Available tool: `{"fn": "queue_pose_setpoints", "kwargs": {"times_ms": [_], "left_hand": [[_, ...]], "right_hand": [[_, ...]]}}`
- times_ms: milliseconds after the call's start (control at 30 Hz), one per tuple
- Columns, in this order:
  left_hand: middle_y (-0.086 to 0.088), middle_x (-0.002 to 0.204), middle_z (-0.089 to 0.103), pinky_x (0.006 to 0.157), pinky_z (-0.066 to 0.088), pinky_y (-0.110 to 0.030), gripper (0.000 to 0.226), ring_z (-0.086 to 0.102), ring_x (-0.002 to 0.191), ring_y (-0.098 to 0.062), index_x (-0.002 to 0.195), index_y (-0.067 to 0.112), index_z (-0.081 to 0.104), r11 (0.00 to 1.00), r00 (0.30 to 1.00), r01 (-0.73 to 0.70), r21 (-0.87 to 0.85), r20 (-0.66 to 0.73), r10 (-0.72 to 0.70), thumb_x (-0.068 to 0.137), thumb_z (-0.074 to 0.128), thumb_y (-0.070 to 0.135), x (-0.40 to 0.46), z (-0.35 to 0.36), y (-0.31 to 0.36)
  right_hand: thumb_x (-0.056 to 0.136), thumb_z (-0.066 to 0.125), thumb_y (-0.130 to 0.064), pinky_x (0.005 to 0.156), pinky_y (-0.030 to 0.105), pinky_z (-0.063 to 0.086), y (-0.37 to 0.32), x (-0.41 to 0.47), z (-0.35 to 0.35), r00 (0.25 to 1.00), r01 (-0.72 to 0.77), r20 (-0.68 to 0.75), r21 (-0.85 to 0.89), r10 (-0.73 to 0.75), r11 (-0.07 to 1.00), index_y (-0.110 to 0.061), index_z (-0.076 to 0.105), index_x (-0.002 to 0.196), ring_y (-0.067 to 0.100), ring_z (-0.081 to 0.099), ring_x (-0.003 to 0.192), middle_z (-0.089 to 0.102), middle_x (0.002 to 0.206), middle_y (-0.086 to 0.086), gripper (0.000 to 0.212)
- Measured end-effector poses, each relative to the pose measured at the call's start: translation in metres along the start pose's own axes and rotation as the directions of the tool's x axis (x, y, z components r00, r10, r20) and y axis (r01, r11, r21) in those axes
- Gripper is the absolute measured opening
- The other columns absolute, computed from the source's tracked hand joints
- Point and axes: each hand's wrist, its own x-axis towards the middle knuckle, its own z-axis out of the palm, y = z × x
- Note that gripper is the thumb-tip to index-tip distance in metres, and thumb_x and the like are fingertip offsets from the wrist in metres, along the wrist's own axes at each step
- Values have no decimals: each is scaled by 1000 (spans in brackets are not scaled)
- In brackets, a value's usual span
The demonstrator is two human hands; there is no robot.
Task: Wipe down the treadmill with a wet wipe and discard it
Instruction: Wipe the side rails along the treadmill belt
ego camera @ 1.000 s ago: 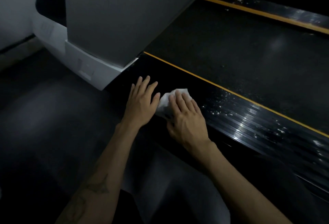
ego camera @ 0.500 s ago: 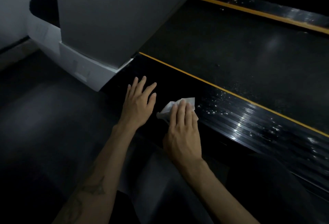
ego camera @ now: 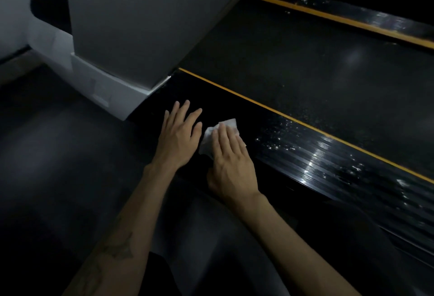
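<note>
Treadmill side rail (ego camera: pixel 317 154): right hand (ego camera: pixel 231 161) presses one wipe (ego camera: pixel 226 125) flat; left hand (ego camera: pixel 179 136) rests spread.

I see a dim room. The dark floor (ego camera: pixel 54 154) fills the left side and carries a faint sheen. At far left a pale wall (ego camera: pixel 11 9) meets the floor along a dark baseboard (ego camera: pixel 14 57). Light is low throughout.

**Count of Things in View**

Two hands are seen: the left hand (ego camera: pixel 179 139) and the right hand (ego camera: pixel 231 165). One white wet wipe (ego camera: pixel 220 134) is counted. One treadmill (ego camera: pixel 305 79) is shown, with two yellow stripes (ego camera: pixel 305 126) along its two ribbed side rails (ego camera: pixel 328 161). One tattoo (ego camera: pixel 117 248) is counted.
</note>
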Motion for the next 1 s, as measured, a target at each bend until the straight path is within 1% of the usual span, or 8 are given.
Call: {"fn": "queue_pose_setpoints", "kwargs": {"times_ms": [100,233,367,500,600,800,933,1000], "left_hand": [[-6,170,23,127,-1,-41,47,7,159,-24,156,20,44,1000,1000,-18,-2,3,18,110,41,30,0,-1,1],[-6,169,27,128,0,-41,44,10,159,-25,154,22,47,998,998,-68,-5,-9,68,110,41,28,-1,4,1],[-7,168,29,128,2,-43,43,13,159,-25,152,20,49,997,997,-81,-6,-12,81,110,42,25,0,5,3],[-6,169,26,127,-1,-41,45,10,159,-23,154,20,45,998,998,-67,-6,9,67,111,39,27,1,4,5],[-7,169,27,128,-1,-42,45,10,159,-24,154,19,45,998,998,-63,-5,-7,63,110,40,29,1,6,5],[-8,169,26,127,-2,-42,48,9,159,-24,154,17,45,999,999,-35,-26,4,35,108,46,33,2,6,11],[-8,169,26,127,-4,-41,49,9,159,-24,153,17,46,999,999,-34,-37,-8,33,107,47,33,2,8,12],[-8,169,26,127,-4,-42,49,10,159,-24,153,17,46,999,999,-34,-34,-16,34,107,47,33,2,9,12]], "right_hand": [[92,42,-34,127,47,17,8,1,-3,998,-20,51,-11,20,1000,4,21,160,37,17,156,17,167,25,80],[89,37,-30,123,53,29,1,-30,-7,989,-150,16,-24,150,988,13,31,153,47,26,151,25,160,35,76],[89,61,-36,122,50,31,7,-11,-1,997,-77,-19,-15,76,997,9,38,152,41,31,151,32,160,30,81],[93,35,-37,125,48,26,18,-11,-7,992,-123,33,-36,124,992,8,28,156,40,25,153,24,163,29,78],[92,50,-40,122,52,31,11,-28,-9,975,-212,57,-27,213,977,10,31,154,44,26,152,26,161,33,82],[100,45,-46,128,42,9,34,-4,-9,995,-47,85,-24,49,999,0,21,161,33,13,157,15,168,22,80],[99,49,-49,127,50,19,18,-21,-13,974,-185,125,-48,190,982,6,20,159,42,15,155,15,165,30,86],[98,48,-50,127,51,20,17,-17,-11,981,-150,118,-39,154,988,6,20,159,42,15,155,15,166,30,87]]}}
